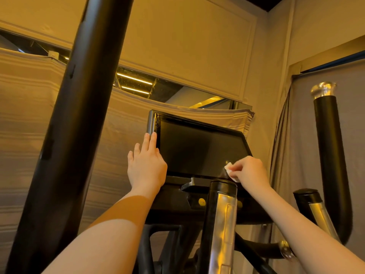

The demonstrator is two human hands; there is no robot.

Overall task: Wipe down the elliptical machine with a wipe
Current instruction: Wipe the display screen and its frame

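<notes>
Black and glossy, the elliptical machine's console screen (199, 148) sits tilted at the centre of the view, its display dark. The left hand (146, 165) lies flat against the screen's left frame at about 9 o'clock of the display, fingers straight and together, their tips reaching up the bezel edge. The right hand (249, 171) has its grip pinched together on a small white wipe (229, 168), held against the screen's lower right corner, at about 4 o'clock of the display. Just below the wipe, at 6 o'clock from it, stands a black-capped silver handlebar post (223, 218). A thick black moving arm (79, 115) crosses the view at 9 o'clock, and another black curved handle (329, 155) with a chrome cap rises at 3 o'clock. Striped cloth (25, 107) hangs behind the machine.
</notes>
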